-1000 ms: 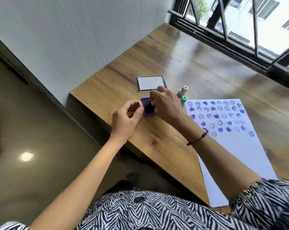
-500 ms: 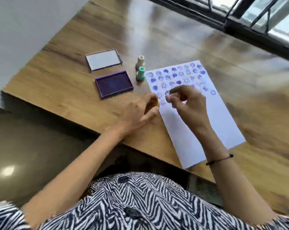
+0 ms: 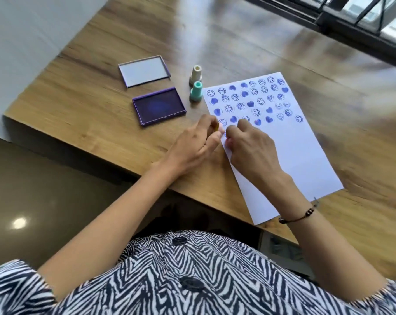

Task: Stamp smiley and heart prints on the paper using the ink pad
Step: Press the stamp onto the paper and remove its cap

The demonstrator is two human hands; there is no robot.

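A white paper [image 3: 290, 155] lies on the wooden table [image 3: 101, 103], its upper part covered with blue smiley and heart prints [image 3: 251, 103]. The open purple ink pad [image 3: 159, 106] sits left of the paper. My left hand [image 3: 192, 146] pinches a small yellowish stamp [image 3: 215, 127] at the paper's left edge. My right hand [image 3: 252, 151] rests beside it on the paper, fingertips curled down just below the lowest row of prints. Whatever is under those fingertips is hidden.
The ink pad's lid [image 3: 144, 71] lies behind the pad. A cream stamp [image 3: 195, 76] and a teal stamp [image 3: 195, 90] stand upright between pad and paper. The table's front edge runs just below my wrists. A window frame [image 3: 351, 23] lines the far side.
My right hand left the ink pad and moved onto the paper. My left hand came away from the pad to the paper's left edge. The camera tilted down.
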